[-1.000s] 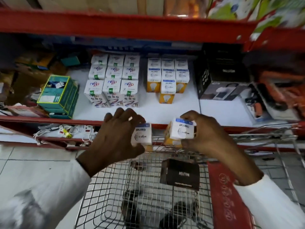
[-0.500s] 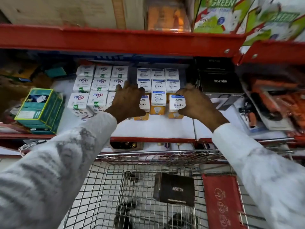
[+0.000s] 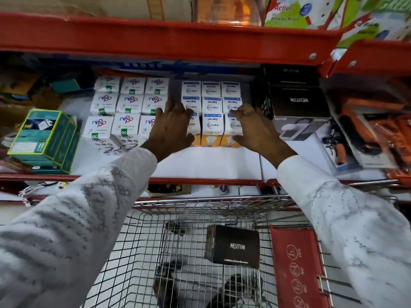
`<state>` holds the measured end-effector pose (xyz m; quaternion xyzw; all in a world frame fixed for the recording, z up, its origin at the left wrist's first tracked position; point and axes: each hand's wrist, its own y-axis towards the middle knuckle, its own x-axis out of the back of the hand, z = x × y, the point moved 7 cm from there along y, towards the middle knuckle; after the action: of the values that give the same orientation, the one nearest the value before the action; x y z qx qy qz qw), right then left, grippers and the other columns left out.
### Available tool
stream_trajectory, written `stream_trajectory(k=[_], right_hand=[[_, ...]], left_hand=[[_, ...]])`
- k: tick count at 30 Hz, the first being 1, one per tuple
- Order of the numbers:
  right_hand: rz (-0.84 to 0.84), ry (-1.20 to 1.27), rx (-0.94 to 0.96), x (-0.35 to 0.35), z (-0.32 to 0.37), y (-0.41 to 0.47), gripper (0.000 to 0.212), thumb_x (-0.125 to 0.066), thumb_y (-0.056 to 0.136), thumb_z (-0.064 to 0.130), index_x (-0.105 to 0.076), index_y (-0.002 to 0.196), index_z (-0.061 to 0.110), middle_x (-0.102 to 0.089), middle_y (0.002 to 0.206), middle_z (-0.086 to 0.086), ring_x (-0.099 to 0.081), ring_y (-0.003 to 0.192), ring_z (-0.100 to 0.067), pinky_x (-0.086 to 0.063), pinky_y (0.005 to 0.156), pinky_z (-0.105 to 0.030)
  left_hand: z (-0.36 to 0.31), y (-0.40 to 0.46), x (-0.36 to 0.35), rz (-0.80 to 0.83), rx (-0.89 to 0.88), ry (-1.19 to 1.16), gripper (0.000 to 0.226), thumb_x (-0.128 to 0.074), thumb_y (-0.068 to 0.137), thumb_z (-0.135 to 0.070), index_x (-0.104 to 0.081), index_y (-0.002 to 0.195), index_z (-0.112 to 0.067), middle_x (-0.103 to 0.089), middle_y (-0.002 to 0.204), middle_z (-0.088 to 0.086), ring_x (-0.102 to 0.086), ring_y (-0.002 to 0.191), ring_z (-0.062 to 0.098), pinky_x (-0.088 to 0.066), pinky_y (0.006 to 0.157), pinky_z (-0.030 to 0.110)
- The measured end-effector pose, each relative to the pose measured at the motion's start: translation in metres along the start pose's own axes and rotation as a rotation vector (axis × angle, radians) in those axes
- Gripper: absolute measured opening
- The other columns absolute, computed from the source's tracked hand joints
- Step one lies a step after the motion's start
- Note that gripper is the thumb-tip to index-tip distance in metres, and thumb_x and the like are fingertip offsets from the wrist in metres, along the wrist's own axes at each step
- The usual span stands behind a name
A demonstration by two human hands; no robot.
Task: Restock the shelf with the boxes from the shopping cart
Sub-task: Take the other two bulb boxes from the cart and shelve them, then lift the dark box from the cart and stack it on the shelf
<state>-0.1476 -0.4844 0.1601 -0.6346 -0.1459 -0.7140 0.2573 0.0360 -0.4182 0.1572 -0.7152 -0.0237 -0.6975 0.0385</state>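
White-and-orange bulb boxes (image 3: 211, 127) stand in rows on the white shelf (image 3: 206, 163). My left hand (image 3: 171, 130) grips the front-left bulb box (image 3: 194, 126), which it mostly hides. My right hand (image 3: 255, 127) grips the front-right bulb box (image 3: 233, 127). Both boxes stand on the shelf, flanking the front middle one. Below, the wire shopping cart (image 3: 211, 200) holds a black Neuton box (image 3: 233, 245).
White boxes with coloured logos (image 3: 126, 103) fill the shelf to the left, with green boxes (image 3: 44, 136) beyond them. Black Neuton boxes (image 3: 298, 101) and orange packaged tools (image 3: 373, 130) sit to the right. A red shelf beam (image 3: 178, 38) hangs low overhead.
Both hands carried a bulb box each from over the cart up to the shelf and set them down in the front row, either side of the middle box.
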Motion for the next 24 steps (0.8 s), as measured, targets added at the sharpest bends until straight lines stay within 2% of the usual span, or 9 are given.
stream_trajectory(k=[3,7,12,14,17,21,22,23,24], right_hand=[[-0.068,0.007,0.014,0.002,0.005,-0.021,0.075,-0.073,0.081,0.027,-0.041,0.149,0.019,-0.043,0.144,-0.004,-0.045,0.128,-0.032,-0.050,0.092,-0.040],[-0.211,0.030,0.049,0.001,0.016,-0.078,0.065,-0.067,0.083,0.028,-0.047,0.144,0.018,-0.049,0.140,-0.005,-0.050,0.124,-0.032,-0.050,0.094,-0.042],[-0.298,0.200,-0.036,-0.035,0.013,-0.168,0.046,-0.064,0.086,0.023,-0.059,0.132,0.019,-0.057,0.129,-0.007,-0.056,0.115,-0.025,-0.052,0.091,-0.034],[-0.247,0.283,-0.166,-0.067,-0.001,-0.201,0.038,-0.061,0.088,0.026,-0.060,0.126,0.022,-0.059,0.127,-0.006,-0.060,0.110,-0.022,-0.056,0.090,-0.033],[-0.093,0.403,-0.411,-0.128,-0.028,-0.243,0.037,-0.064,0.087,0.026,-0.061,0.123,0.021,-0.068,0.119,-0.009,-0.068,0.096,-0.027,-0.059,0.082,-0.036],[0.176,0.424,-0.638,-0.207,-0.055,-0.279,0.032,-0.061,0.091,0.033,-0.065,0.108,0.006,-0.072,0.102,-0.017,-0.069,0.098,-0.034,-0.047,0.067,-0.025],[0.241,0.442,-0.693,-0.225,-0.060,-0.286,0.035,-0.057,0.093,0.037,-0.065,0.105,0.005,-0.072,0.103,-0.018,-0.069,0.099,-0.034,-0.045,0.067,-0.028],[0.271,0.456,-0.734,-0.238,-0.064,-0.290,0.039,-0.052,0.095,0.041,-0.065,0.104,0.005,-0.073,0.105,-0.020,-0.068,0.100,-0.035,-0.047,0.074,-0.032],[0.295,0.472,-0.752,-0.248,-0.066,-0.292,0.041,-0.046,0.098,0.043,-0.065,0.102,0.007,-0.073,0.107,-0.021,-0.068,0.101,-0.035,-0.048,0.081,-0.034]], left_hand=[[-0.004,-0.015,0.004,-0.020,-0.017,-0.035,0.066,-0.072,0.076,-0.035,-0.055,0.137,-0.013,-0.057,0.132,0.018,-0.041,0.133,0.043,-0.041,0.102,0.057],[-0.023,-0.059,0.012,-0.114,-0.078,-0.082,0.063,-0.067,0.078,-0.037,-0.056,0.136,-0.016,-0.055,0.137,0.013,-0.046,0.129,0.039,-0.042,0.098,0.054],[-0.069,-0.144,-0.015,-0.169,-0.177,-0.245,0.046,-0.060,0.080,-0.036,-0.062,0.122,-0.018,-0.062,0.125,0.009,-0.054,0.116,0.033,-0.050,0.088,0.045],[-0.082,-0.177,-0.048,-0.076,-0.139,-0.347,0.037,-0.061,0.083,-0.036,-0.065,0.115,-0.019,-0.064,0.118,0.007,-0.058,0.110,0.028,-0.053,0.088,0.043],[-0.095,-0.212,-0.112,0.175,0.004,-0.497,0.034,-0.061,0.089,-0.039,-0.069,0.116,-0.020,-0.069,0.117,0.002,-0.068,0.098,0.018,-0.058,0.084,0.036],[-0.107,-0.235,-0.189,0.482,0.310,-0.762,0.037,-0.070,0.090,-0.027,-0.069,0.121,-0.007,-0.071,0.120,0.005,-0.069,0.105,0.023,-0.050,0.086,0.024],[-0.112,-0.240,-0.205,0.554,0.407,-0.828,0.037,-0.071,0.090,-0.026,-0.068,0.121,-0.006,-0.070,0.117,0.001,-0.067,0.108,0.024,-0.048,0.087,0.025],[-0.117,-0.247,-0.220,0.628,0.508,-0.924,0.036,-0.071,0.090,-0.025,-0.068,0.120,-0.006,-0.067,0.109,-0.002,-0.065,0.106,0.025,-0.047,0.086,0.026],[-0.123,-0.252,-0.232,0.697,0.602,-1.039,0.030,-0.071,0.091,-0.023,-0.069,0.117,-0.007,-0.066,0.099,-0.001,-0.065,0.099,0.024,-0.048,0.083,0.029]])
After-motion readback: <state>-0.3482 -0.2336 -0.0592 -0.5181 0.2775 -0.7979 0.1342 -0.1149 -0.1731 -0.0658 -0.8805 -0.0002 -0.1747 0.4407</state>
